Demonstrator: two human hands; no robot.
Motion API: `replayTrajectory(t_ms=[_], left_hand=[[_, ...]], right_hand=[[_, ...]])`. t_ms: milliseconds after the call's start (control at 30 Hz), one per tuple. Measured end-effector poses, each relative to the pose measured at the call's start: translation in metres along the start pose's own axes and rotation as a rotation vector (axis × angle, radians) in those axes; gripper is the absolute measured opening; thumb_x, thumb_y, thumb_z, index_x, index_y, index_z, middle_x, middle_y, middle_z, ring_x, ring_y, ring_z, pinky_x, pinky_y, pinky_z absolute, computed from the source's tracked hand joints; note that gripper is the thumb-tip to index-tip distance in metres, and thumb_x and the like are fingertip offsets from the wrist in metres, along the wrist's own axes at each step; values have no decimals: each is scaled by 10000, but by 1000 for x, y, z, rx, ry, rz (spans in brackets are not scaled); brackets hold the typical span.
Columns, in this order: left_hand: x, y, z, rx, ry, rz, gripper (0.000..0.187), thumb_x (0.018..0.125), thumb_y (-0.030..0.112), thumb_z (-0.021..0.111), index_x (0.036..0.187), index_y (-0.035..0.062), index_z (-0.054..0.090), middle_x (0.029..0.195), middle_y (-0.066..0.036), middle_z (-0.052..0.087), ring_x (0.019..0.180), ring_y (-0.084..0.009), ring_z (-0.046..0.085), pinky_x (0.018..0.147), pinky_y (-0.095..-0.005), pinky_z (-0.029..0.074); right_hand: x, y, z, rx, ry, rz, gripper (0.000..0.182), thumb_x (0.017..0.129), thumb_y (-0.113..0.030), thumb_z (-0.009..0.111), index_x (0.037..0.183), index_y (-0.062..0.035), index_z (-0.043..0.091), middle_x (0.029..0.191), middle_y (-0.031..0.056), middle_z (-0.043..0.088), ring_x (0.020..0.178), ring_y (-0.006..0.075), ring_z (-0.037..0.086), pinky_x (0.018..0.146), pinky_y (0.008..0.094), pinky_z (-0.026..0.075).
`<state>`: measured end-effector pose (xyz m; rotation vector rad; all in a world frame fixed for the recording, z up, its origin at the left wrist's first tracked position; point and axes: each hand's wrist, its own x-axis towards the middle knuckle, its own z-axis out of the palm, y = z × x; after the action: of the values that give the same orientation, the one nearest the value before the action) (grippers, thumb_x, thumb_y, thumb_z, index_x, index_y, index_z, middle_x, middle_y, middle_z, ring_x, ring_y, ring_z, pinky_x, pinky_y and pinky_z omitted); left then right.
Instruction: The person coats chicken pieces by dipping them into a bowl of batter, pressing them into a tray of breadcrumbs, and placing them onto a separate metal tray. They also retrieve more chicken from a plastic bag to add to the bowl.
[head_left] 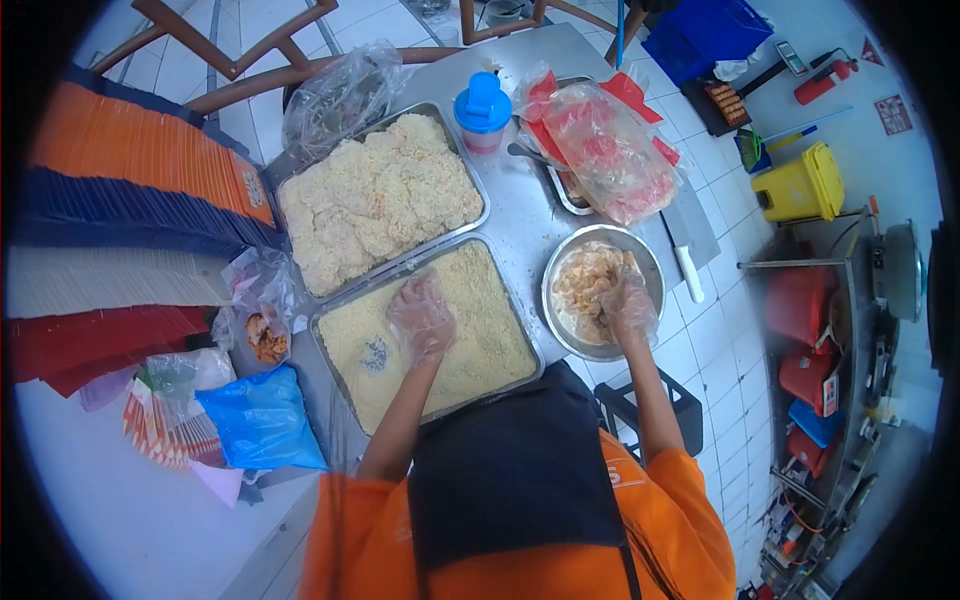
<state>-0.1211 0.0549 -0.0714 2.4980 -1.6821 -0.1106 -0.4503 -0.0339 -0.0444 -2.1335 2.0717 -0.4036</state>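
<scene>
My left hand (421,318), in a clear plastic glove, lies palm down with its fingers loosely apart on pale breadcrumbs in a metal tray (531,345). A small greyish patch shows in the crumbs beside it. My right hand (630,308), gloved too, reaches into a round steel bowl (551,318) of wet, batter-coated meat pieces (582,283). Its fingers are curled into the meat, and their tips are partly hidden by batter. Behind the crumb tray stands a second tray (487,213) heaped with crumb-coated pieces (385,195).
A blue-lidded shaker (482,112), a red and clear plastic bag (610,150) and a white-handled knife (688,272) lie beyond the bowl. Stacked folded cartons (140,150) and a blue bag (262,418) are at left. A shelf rack (850,380) stands to the right.
</scene>
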Motion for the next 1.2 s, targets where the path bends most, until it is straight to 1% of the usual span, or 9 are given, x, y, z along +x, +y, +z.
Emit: replayTrajectory(t_ms=[267,433,500,533,600,733,833,900,1200], left_hand=[[15,10,-14,-86,130,108,419,831,296,548,1207,113,558,1198,-134,507,1087,-309,454,871,-474,357],[27,11,66,5,147,162,412,834,311,562,1183,93,562,1186,-109,521,1099,-297,463,907,-459,363],[24,-3,129,-1168,384,75,386,842,318,550,1153,90,575,1172,-101,537,1097,-286,470,936,-463,361],[31,2,96,-1167,399,89,386,842,318,550,1153,90,575,1172,-101,537,1097,-286,470,936,-463,361],[27,7,39,64,45,211,425,867,368,508,1178,82,556,1179,-164,551,1121,-332,499,934,-473,388],[37,-13,36,-164,221,288,383,839,313,554,1147,89,583,1114,-164,594,1107,-322,533,947,-474,390],[31,-25,17,-300,-211,-88,434,818,374,577,1131,75,601,1034,-185,644,1009,-339,607,907,-464,440],[28,-55,30,-176,-329,255,513,762,449,629,1097,61,645,1013,-182,675,932,-335,640,867,-437,477],[44,-44,-29,-54,-828,414,760,653,558,717,1225,74,591,1083,-190,661,1058,-320,612,896,-382,471]], right_hand=[[25,5,-63,462,-468,-17,433,665,-221,827,991,-7,640,828,145,680,767,259,654,717,379,508],[8,6,-65,603,-377,-31,363,676,-180,819,941,-16,632,826,117,674,750,203,633,696,348,501],[4,10,-59,693,-315,-88,361,677,-181,821,938,-21,630,829,113,677,750,200,634,697,344,502],[4,8,-63,654,-322,-72,363,677,-140,821,951,-38,606,855,75,653,779,179,611,713,327,500],[3,5,-73,615,-330,-61,376,676,-98,821,963,-55,583,881,37,629,808,158,589,729,310,499],[1,-8,-81,649,-330,53,357,667,-87,810,947,-61,590,884,39,633,804,159,589,723,308,499],[3,1,-73,643,-269,-9,349,656,-90,813,928,-64,596,892,46,638,798,161,589,715,304,498],[2,5,-66,615,-248,-55,347,650,-96,817,918,-64,599,896,50,639,793,162,588,710,303,498],[2,2,-63,628,-194,-68,350,652,-183,822,899,-35,623,864,104,657,784,207,616,731,343,492]])
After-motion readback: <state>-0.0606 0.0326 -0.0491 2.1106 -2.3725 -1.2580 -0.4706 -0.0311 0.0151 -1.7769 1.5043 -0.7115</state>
